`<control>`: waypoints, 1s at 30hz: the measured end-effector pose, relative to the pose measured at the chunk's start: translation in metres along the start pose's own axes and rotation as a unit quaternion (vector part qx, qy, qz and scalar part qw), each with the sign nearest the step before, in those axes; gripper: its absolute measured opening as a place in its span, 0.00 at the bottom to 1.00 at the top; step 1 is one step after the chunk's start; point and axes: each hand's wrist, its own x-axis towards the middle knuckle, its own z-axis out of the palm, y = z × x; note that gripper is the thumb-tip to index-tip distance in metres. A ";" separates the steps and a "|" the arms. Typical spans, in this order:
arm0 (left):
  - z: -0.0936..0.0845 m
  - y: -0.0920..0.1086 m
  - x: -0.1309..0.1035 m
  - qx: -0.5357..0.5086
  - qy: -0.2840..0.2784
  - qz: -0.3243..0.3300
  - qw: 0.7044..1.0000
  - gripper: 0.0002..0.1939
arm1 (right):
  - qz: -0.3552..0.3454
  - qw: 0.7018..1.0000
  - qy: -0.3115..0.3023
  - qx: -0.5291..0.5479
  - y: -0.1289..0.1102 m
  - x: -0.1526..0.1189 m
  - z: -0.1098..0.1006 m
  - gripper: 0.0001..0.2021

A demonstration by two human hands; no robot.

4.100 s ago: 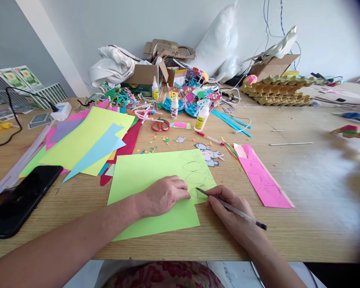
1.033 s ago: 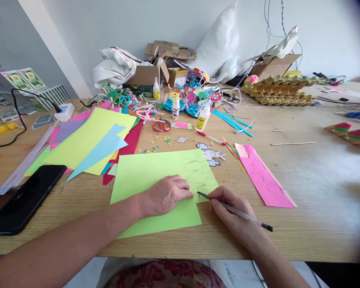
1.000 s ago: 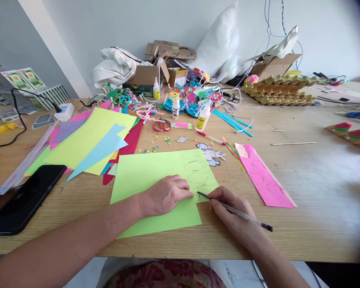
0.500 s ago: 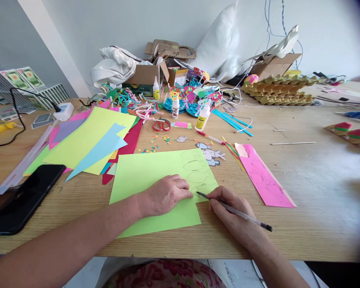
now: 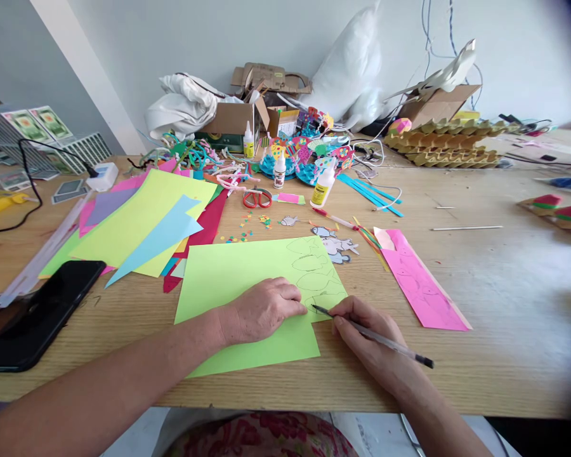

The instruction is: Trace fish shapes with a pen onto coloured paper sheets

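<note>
My left hand presses down on the light green paper, its fingers loosely bent and holding nothing, the index finger reaching toward the drawings. In my right hand is a pen with a clear barrel and a black end, gripped between thumb and fingers. The pen tip touches the lowest of several fish outlines along the paper's right side. A notch is cut from the paper's lower right corner.
Left lie coloured sheets and a black phone. Beyond the green paper are red scissors, glue bottles and cut-out fish. Right is a pink strip with drawings; egg cartons stand at the back.
The whole view has shifted very slightly. Both hands and the pen hold nearly the same places on the paper.
</note>
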 end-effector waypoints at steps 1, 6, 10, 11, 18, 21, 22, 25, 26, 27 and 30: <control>0.000 0.000 0.000 0.001 -0.002 0.000 1.000 0.13 | 0.000 1.000 0.001 0.000 0.000 0.000 0.000 0.06; -0.001 0.000 0.000 0.004 -0.004 -0.001 1.000 0.12 | 0.004 1.000 0.004 -0.016 0.001 -0.001 0.000 0.06; -0.001 0.000 0.000 0.000 0.000 0.003 1.000 0.12 | 0.004 1.000 0.005 -0.014 0.002 -0.001 0.000 0.06; 0.000 0.000 0.000 -0.001 0.002 0.004 1.000 0.12 | 0.006 1.000 0.006 -0.012 0.002 -0.001 0.000 0.06; 0.000 0.000 0.000 -0.005 0.003 0.003 1.000 0.13 | 0.014 1.000 0.002 -0.009 0.000 -0.001 -0.001 0.06; 0.000 0.000 0.000 -0.006 0.005 0.004 1.000 0.13 | 0.012 1.000 0.002 0.000 -0.001 -0.002 -0.001 0.07; 0.000 0.000 0.000 -0.007 0.006 0.004 1.000 0.13 | 0.012 1.000 0.003 0.002 -0.002 -0.001 -0.001 0.07; 0.000 0.000 0.000 -0.006 0.004 0.003 1.000 0.13 | 0.007 1.000 0.003 0.002 -0.003 -0.001 -0.001 0.07; 0.000 -0.001 0.000 -0.006 0.002 0.002 1.000 0.14 | 0.005 1.000 0.005 0.001 -0.003 0.000 -0.001 0.07; 0.000 -0.001 0.000 -0.006 0.002 0.002 1.000 0.14 | 0.005 1.000 0.007 -0.001 -0.002 0.000 -0.001 0.07; -0.001 0.000 0.000 -0.006 0.000 0.002 1.000 0.13 | 0.007 1.000 0.007 -0.002 0.000 0.000 -0.001 0.07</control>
